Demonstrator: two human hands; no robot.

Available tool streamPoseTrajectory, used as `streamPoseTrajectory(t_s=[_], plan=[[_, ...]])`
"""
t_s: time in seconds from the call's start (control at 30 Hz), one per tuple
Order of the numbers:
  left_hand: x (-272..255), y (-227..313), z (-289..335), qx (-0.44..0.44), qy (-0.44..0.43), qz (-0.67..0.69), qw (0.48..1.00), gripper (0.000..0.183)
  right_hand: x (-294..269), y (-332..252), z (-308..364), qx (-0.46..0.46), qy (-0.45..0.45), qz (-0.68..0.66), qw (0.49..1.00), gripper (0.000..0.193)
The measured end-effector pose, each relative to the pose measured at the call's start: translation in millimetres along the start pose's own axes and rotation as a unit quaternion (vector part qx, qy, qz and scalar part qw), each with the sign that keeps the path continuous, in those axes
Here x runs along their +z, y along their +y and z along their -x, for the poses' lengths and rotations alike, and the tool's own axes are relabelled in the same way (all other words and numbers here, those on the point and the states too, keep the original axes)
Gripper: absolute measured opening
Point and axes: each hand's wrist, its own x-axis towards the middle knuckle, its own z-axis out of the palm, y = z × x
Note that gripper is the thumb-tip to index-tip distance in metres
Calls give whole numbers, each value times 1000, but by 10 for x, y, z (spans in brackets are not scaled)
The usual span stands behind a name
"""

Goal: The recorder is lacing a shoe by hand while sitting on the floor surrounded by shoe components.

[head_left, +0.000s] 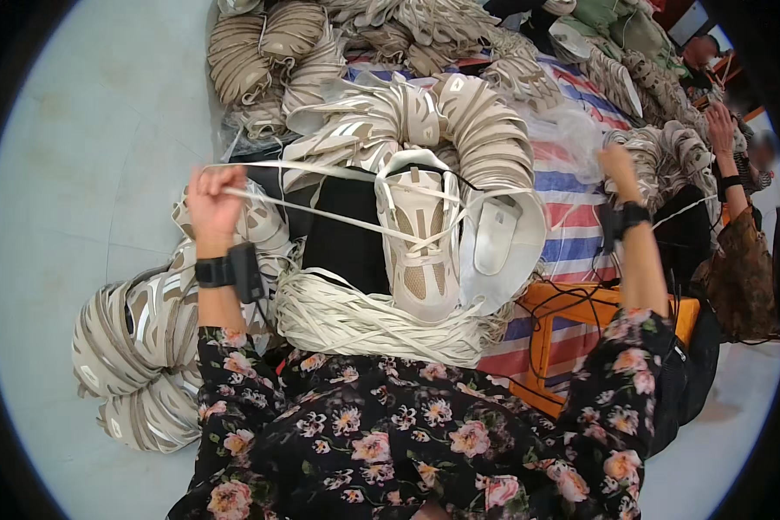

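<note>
A beige and white sneaker upper (418, 225) lies in front of me with its toe pointing at my body. Off to its left, my left hand (214, 199) is closed round a cream shoelace (321, 214). Two strands of that lace stretch from the hand to the upper, where it crosses through the lower eyelets. My right hand (617, 169) is raised on the far right, fingers curled together; whether a lace end is in them I cannot make out. A thick bundle of cream laces (373, 321) lies between the upper and my body.
Coiled stacks of sneaker uppers (494, 139) stand just behind, with more on the left floor (139, 338). Beneath lies a striped sheet (563, 221). An orange wooden stool (542, 347) with black cables is at the right. Farther right, another person's hand (719, 130) is raised.
</note>
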Motion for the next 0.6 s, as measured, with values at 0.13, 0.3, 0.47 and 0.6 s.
streamPoseTrajectory(t_s=[0.13,0.3,0.47,0.6], plan=[[-375,180,337,81,316,-246,913,31,-294,-1853,1098,-270,122,-398,868,44],[-285,-391,511,-208,321,-631,676,21,-447,-2570,1827,-396,125,-392,821,32],[158,-1263,400,74,-50,-853,514,18,-457,-2570,1848,-450,72,-345,820,20],[166,-1718,408,-128,-127,-839,513,21,-912,-2537,1781,-267,-280,-486,783,16]])
